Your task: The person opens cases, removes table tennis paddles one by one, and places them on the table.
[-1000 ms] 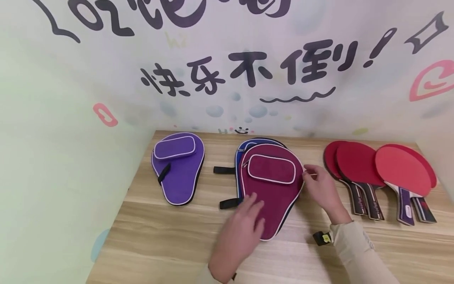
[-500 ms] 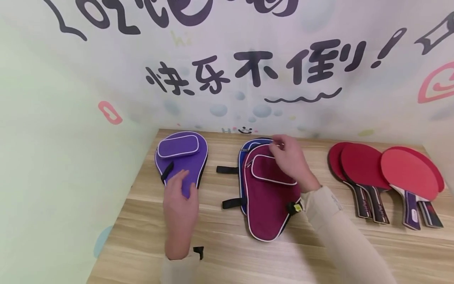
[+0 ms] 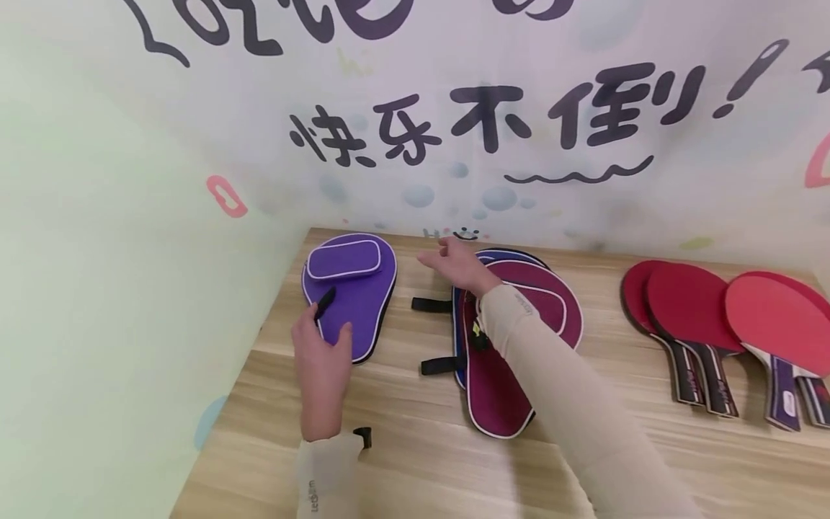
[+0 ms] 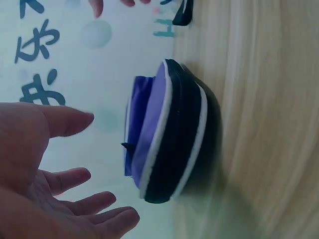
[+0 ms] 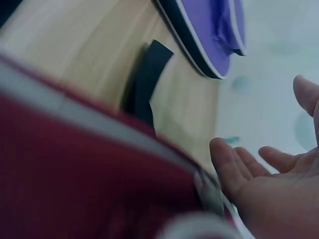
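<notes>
A purple table tennis bat case (image 3: 357, 303) with a small front pocket lies at the back left of the table. My left hand (image 3: 322, 364) hovers over its lower left side with fingers spread. In the left wrist view, that hand is apart from the case (image 4: 152, 129). My right hand (image 3: 460, 267) reaches over the left edge of a maroon bat case (image 3: 496, 396), fingers loose and holding nothing. Its forearm hides part of this case. Beneath the maroon one, a blue bat case (image 3: 512, 254) shows at the top and left.
Several red bats (image 3: 687, 303) lie overlapping at the right, handles toward the front. Two black straps stick out left of the stacked cases, one of them an upper strap (image 3: 431, 305). A printed wall (image 3: 415, 194) stands behind the table (image 3: 402, 476).
My right hand has moved left from the maroon case's right edge, across its top. The left hand has gone from the maroon case to the purple one. The head view has shifted slightly.
</notes>
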`<state>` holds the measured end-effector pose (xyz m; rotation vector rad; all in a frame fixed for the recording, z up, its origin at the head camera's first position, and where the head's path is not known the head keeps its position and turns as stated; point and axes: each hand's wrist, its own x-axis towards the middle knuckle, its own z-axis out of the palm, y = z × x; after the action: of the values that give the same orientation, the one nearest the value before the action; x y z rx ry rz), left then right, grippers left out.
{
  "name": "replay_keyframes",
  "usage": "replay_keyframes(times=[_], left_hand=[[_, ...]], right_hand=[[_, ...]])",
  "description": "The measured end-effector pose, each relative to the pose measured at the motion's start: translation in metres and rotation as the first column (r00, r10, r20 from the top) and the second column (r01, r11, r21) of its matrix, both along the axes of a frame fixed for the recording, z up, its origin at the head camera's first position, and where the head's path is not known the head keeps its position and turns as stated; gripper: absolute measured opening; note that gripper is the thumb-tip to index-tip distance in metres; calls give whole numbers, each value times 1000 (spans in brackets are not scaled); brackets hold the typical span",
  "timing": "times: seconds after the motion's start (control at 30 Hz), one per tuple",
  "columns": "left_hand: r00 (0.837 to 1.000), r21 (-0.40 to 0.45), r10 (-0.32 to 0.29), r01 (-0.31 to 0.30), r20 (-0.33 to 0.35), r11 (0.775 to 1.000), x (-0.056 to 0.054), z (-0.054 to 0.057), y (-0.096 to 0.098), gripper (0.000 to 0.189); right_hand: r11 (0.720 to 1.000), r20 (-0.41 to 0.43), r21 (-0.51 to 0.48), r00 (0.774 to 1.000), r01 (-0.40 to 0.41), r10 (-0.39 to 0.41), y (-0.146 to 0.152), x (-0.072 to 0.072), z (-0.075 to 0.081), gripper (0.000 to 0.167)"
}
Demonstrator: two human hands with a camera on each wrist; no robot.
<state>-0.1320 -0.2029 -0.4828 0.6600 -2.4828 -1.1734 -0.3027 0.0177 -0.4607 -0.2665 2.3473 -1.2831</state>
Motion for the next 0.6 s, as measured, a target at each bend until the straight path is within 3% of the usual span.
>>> replay_keyframes(times=[0.17,0.3,0.47,0.53,0.6], left_hand=[[998,52,-29,26,55,998,-10,-9,-1,85],[986,99,-44,28,160,995,-11,-11,-8,98],[957,103,-68,40,283,994,-13,-15,-17,110],[951,95,-76,49,300,994,-14,-18,-17,110],[952,89,-75,51,298,995,-16,-20,-17,109]], right_hand=[[996,42,-78,999,36,-33,-27,-2,-24,82],[973,119,-208,990,97,-74,-52,7,-40,79],[881,260,-433,962,188,-78,-74,13,-51,76],[841,304,-488,949,232,-85,-78,13,-53,75],[820,336,-507,937,266,-95,-78,12,-54,74]])
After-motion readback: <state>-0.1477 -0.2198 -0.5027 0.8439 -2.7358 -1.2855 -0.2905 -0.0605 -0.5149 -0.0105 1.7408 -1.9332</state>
